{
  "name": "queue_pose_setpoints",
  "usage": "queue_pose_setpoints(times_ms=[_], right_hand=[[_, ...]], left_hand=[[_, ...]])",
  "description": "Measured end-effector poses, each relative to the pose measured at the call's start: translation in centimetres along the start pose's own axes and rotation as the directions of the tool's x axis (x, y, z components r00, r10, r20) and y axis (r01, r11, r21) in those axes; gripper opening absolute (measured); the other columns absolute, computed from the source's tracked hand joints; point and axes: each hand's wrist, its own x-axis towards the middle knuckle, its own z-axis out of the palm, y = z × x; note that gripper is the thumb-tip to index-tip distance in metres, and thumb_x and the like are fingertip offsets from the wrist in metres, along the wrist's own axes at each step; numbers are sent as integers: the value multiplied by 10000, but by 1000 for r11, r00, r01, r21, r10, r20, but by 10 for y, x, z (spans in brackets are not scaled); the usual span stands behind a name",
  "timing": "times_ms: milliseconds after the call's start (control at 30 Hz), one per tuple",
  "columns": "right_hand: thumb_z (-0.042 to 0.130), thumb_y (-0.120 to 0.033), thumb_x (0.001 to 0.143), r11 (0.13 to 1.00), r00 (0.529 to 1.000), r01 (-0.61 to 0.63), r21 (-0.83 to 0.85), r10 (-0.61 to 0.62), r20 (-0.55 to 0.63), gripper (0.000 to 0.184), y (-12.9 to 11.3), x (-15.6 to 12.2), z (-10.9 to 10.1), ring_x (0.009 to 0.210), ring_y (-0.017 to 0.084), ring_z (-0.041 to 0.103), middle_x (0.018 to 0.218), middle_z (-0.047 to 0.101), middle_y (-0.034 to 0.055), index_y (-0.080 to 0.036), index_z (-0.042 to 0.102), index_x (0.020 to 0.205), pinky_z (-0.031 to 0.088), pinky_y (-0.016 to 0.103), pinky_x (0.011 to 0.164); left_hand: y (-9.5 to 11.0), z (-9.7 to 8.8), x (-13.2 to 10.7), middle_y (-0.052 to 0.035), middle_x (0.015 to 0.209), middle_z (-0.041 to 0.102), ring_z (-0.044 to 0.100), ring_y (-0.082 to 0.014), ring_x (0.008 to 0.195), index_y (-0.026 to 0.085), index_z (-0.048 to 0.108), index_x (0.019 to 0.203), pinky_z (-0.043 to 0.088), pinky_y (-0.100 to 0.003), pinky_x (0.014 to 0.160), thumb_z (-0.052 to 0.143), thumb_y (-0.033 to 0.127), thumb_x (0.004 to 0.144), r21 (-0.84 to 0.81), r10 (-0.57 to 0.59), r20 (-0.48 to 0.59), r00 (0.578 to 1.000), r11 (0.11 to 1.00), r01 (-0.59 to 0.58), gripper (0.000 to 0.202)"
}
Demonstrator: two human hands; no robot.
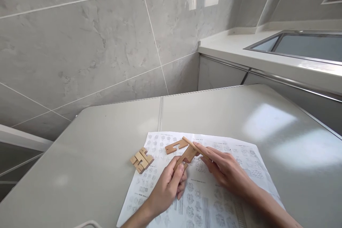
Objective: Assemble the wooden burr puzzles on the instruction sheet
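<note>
Gripping notched piece (189, 154), left hand (171, 185); right hand (226, 165) pinching wooden strip (188, 141) against it; slotted piece (170, 148) at left hand's 12 o'clock; block cluster (143, 159) at 10.

Left hand (167, 187): fingers hide lower end of notched light-brown wooden piece (190, 154). Right hand (229, 166): partly covers narrow brown wooden bar (188, 140). White printed paper sheet (140, 189) beneath both: diagrams (190, 198) illegibly small, near edge cropped. White curved object (89, 222), left of left hand: cropped, unidentified.

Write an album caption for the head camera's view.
Left hand and right hand hold wooden pieces above a printed sheet, where a loose notched piece lies.
</note>
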Motion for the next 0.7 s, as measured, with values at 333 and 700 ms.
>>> queue_pose_setpoints(times_ms=[333,700], right_hand=[[403,-191,1150,999,1000,6,-32,-6,3,565,-8,-2,7,868,211,799,983,781,67,-324,391,1699,641,270,754],[399,-145,1138,998,995,52,-34,-49,83,630,-16,-3,19,736,201,778,964,789,66,-324,298,1733,619,274,647]], left_hand=[[-1,0,0,72,777,330,281,-71,554,212,506,1056,376,-222,524,513,695,1062,-35,-3,2,1000,999,3,483],[0,0,1,67,764,353,306,-79,550,185,565,1236,397,-235,530,487,685,1077,-70,8,10,1000,998,-7,530]])
